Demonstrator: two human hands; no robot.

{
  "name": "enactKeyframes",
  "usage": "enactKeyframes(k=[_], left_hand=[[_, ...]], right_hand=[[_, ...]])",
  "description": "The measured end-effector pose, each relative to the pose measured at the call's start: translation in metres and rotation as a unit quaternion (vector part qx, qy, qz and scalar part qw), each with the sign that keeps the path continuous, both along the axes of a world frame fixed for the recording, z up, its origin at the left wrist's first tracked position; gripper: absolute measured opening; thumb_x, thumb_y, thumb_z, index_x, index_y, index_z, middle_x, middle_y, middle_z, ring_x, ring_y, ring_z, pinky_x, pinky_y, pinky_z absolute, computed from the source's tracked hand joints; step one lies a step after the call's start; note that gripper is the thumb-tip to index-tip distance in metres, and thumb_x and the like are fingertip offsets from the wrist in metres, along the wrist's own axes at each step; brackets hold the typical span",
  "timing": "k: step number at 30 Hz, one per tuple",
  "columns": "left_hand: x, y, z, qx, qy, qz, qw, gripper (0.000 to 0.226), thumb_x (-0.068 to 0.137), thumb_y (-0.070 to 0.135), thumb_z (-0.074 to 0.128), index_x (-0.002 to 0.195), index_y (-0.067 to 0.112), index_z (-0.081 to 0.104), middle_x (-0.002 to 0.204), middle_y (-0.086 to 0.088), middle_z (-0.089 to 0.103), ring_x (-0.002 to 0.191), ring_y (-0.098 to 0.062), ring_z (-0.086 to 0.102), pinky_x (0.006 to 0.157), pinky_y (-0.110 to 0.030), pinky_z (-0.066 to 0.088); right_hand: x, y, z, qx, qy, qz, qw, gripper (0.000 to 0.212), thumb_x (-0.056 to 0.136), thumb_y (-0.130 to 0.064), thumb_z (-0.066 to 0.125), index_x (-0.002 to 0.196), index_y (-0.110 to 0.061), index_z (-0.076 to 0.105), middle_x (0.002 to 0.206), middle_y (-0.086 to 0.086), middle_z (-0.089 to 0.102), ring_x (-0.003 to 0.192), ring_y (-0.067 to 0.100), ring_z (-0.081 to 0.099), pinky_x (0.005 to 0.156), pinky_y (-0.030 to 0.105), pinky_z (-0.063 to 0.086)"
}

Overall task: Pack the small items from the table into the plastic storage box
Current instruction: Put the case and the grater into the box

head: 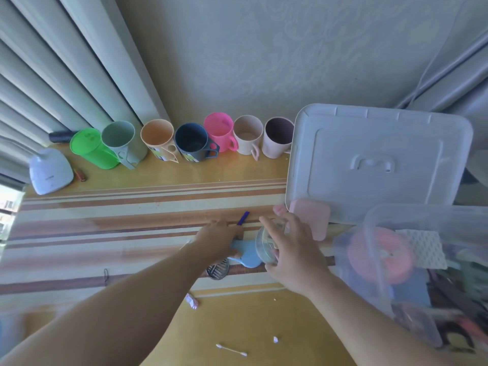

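The clear plastic storage box [375, 233] stands at the right of the table, holding a pink round item, a white mesh cloth and several dark things. Its white lid [377, 159] lies behind it. My right hand [293, 249] grips a small clear round container [266, 244] just left of the box. My left hand [219, 239] rests on the table over a light blue flat item [248, 256], fingers near a blue pen [243, 218]. A pink pad [314, 217] lies against the lid. A dark metal strainer [217, 270] sits below the left hand.
A row of coloured cups [190, 141] lines the wall at the back, with a green lidded jug [91, 149] and a white device [50, 170] at far left. A paper clip [105, 276], a cotton swab [231, 350] and small scraps lie on the yellow striped tabletop [132, 207].
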State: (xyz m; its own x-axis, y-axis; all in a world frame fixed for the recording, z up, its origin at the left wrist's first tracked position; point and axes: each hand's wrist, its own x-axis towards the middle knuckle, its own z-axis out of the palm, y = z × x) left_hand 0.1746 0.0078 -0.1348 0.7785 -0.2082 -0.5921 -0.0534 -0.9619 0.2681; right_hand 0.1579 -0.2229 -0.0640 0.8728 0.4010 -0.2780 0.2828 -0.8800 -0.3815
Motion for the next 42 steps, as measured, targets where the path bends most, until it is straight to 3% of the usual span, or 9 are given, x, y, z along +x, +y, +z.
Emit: enactKeyframes(k=[8,12,16,19,24,28,32,37,42], left_hand=[[-0.038,0.019,-0.006,0.004,-0.035,-0.053,0.998,0.036,0.083,0.041,0.068,0.114,0.049,0.051,0.095,0.012,0.051,0.088,-0.016,0.054,0.071,-0.032,0.047],[-0.056,0.02,-0.002,0.036,-0.08,-0.009,0.996,0.047,0.089,0.013,0.059,0.118,0.049,0.049,0.097,0.016,0.053,0.086,-0.016,0.058,0.073,-0.033,0.054],[-0.055,-0.005,0.034,-0.089,-0.134,0.177,0.971,0.035,0.102,0.018,0.05,0.109,0.05,0.037,0.082,0.008,0.063,0.063,-0.019,0.06,0.052,-0.038,0.05],[-0.046,-0.046,0.082,-0.188,-0.187,0.207,0.942,0.038,0.1,0.024,0.057,0.129,0.042,0.039,0.095,0.015,0.069,0.07,-0.021,0.065,0.06,-0.039,0.053],[-0.033,-0.142,0.16,-0.233,-0.247,0.109,0.934,0.03,0.098,0.033,0.061,0.126,0.042,0.056,0.093,0.019,0.07,0.077,-0.005,0.063,0.066,-0.023,0.047],[-0.046,-0.237,0.191,-0.239,-0.276,-0.043,0.93,0.028,0.095,0.031,0.061,0.123,0.03,0.064,0.093,0.005,0.07,0.085,-0.021,0.06,0.071,-0.036,0.049],[-0.061,-0.327,0.177,-0.195,-0.216,-0.1,0.952,0.032,0.094,0.03,0.061,0.126,0.029,0.067,0.116,-0.001,0.06,0.097,-0.024,0.062,0.079,-0.036,0.053],[-0.078,-0.412,0.145,-0.113,-0.139,-0.185,0.966,0.033,0.091,0.034,0.053,0.121,0.028,0.066,0.109,-0.003,0.063,0.102,-0.03,0.061,0.078,-0.035,0.046],[-0.081,-0.46,0.119,-0.063,-0.155,-0.238,0.957,0.039,0.098,0.052,0.042,0.117,0.028,0.067,0.109,0.0,0.067,0.103,-0.03,0.061,0.085,-0.04,0.048]], right_hand=[[-0.011,-0.005,0.025,0.026,-0.018,0.018,0.999,0.107,0.07,-0.028,0.084,0.153,-0.053,0.02,0.167,0.005,0.013,0.127,0.032,0.041,0.086,0.047,0.058],[-0.014,-0.019,0.058,0.05,-0.035,0.037,0.997,0.104,0.072,-0.031,0.082,0.153,-0.053,0.02,0.159,0.003,0.023,0.13,0.032,0.041,0.083,0.047,0.059],[-0.014,-0.053,0.105,0.073,-0.069,0.045,0.994,0.097,0.073,-0.025,0.075,0.154,-0.05,0.027,0.15,0.001,0.032,0.13,0.032,0.041,0.085,0.046,0.058],[-0.013,-0.101,0.139,0.063,-0.092,0.023,0.994,0.096,0.072,-0.027,0.075,0.153,-0.05,0.029,0.148,0.002,0.035,0.129,0.029,0.043,0.089,0.045,0.055],[-0.018,-0.208,0.161,0.036,-0.109,-0.053,0.992,0.097,0.072,-0.044,0.081,0.151,-0.052,0.026,0.148,0.004,0.029,0.127,0.031,0.043,0.094,0.048,0.054],[-0.032,-0.305,0.147,-0.015,-0.084,-0.115,0.99,0.103,0.065,-0.038,0.088,0.148,-0.051,0.029,0.151,0.002,0.027,0.131,0.036,0.043,0.098,0.049,0.052],[-0.056,-0.385,0.128,-0.067,-0.043,-0.142,0.987,0.104,0.063,-0.044,0.082,0.148,-0.055,0.024,0.152,-0.005,0.021,0.132,0.031,0.041,0.094,0.045,0.053],[-0.071,-0.449,0.109,-0.1,-0.02,-0.153,0.983,0.104,0.065,-0.045,0.08,0.15,-0.054,0.022,0.153,0.0,0.019,0.132,0.036,0.038,0.095,0.047,0.053],[-0.066,-0.467,0.097,-0.105,0.001,-0.113,0.988,0.103,0.068,-0.051,0.079,0.151,-0.052,0.019,0.155,0.0,0.016,0.134,0.034,0.034,0.093,0.047,0.054]])
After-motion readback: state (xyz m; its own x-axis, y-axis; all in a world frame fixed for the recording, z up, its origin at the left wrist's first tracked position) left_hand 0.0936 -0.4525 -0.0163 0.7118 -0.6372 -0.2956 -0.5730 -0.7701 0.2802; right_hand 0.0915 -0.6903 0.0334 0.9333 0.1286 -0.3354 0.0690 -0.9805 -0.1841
